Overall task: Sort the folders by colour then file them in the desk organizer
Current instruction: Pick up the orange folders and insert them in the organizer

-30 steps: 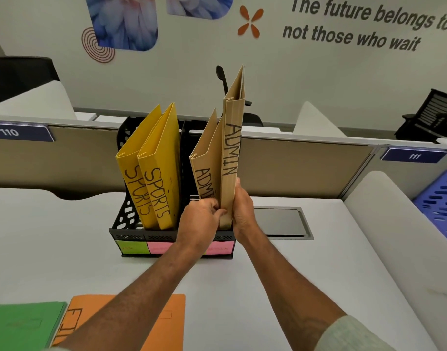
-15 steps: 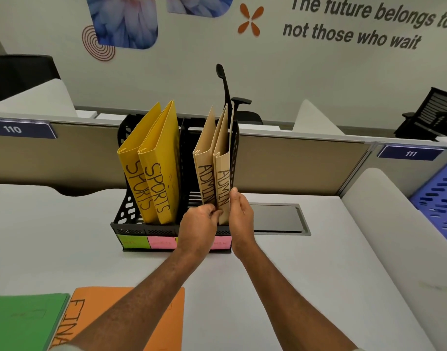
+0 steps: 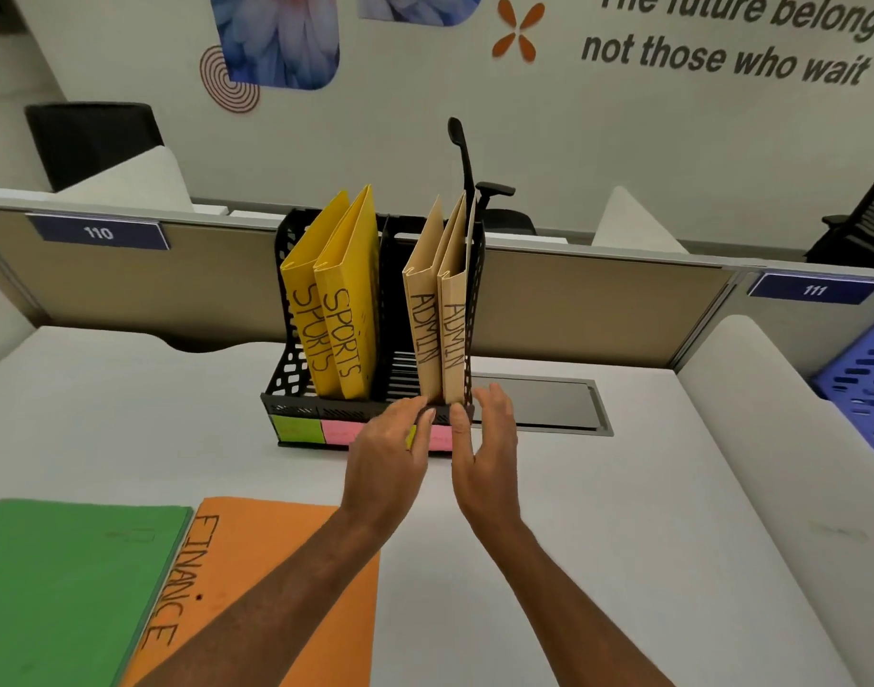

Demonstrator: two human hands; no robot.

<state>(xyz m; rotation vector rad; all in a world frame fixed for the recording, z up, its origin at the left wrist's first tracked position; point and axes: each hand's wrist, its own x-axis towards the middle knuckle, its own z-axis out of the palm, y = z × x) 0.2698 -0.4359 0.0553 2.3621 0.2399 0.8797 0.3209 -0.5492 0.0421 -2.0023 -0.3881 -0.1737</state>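
Two brown ADMIN folders stand upright in the right compartment of the black desk organizer. Just in front of their lower edges are the left hand and right hand, fingers loose, gripping nothing. Yellow SPORTS folders lean in the left compartment. A green folder and an orange FINANCE folder lie flat nearer.

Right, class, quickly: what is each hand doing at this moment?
Left hand: open, holding nothing, fingertips by the brown ADMIN folders.
Right hand: open, holding nothing.
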